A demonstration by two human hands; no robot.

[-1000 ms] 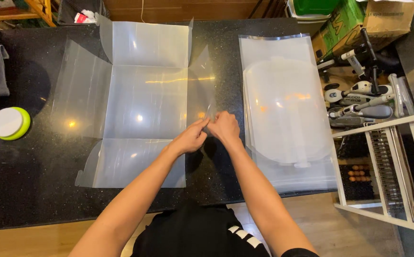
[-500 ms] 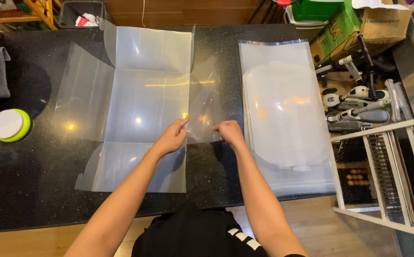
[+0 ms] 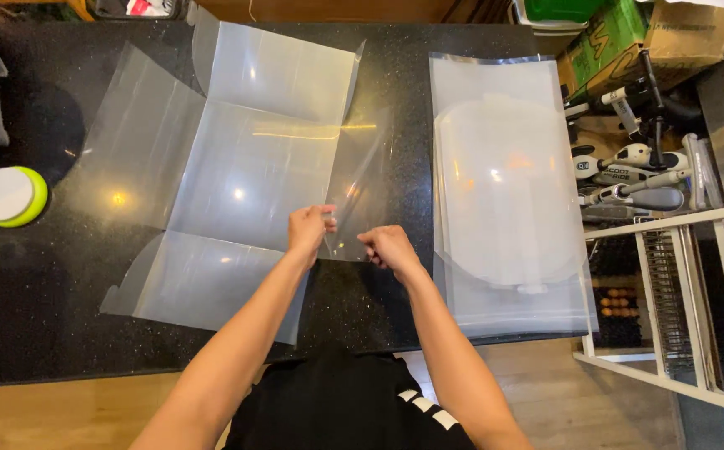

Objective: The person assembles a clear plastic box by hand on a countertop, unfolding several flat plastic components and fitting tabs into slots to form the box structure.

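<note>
Your left hand (image 3: 308, 229) and right hand (image 3: 387, 247) each pinch shut on a raised flap of the sheet (image 3: 245, 175): clear, glossy, creased plastic, spread flat on the black tabletop (image 3: 37, 308)

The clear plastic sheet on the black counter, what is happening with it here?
A person stands at a black counter with a large clear plastic sheet spread out flat, creased into panels. Both hands grip the sheet's right flap, which is lifted off the counter: the left hand pinches its lower edge and the right hand holds the same edge beside it. A stack of similar sheets lies to the right, and a white and green lid at far left.
</note>
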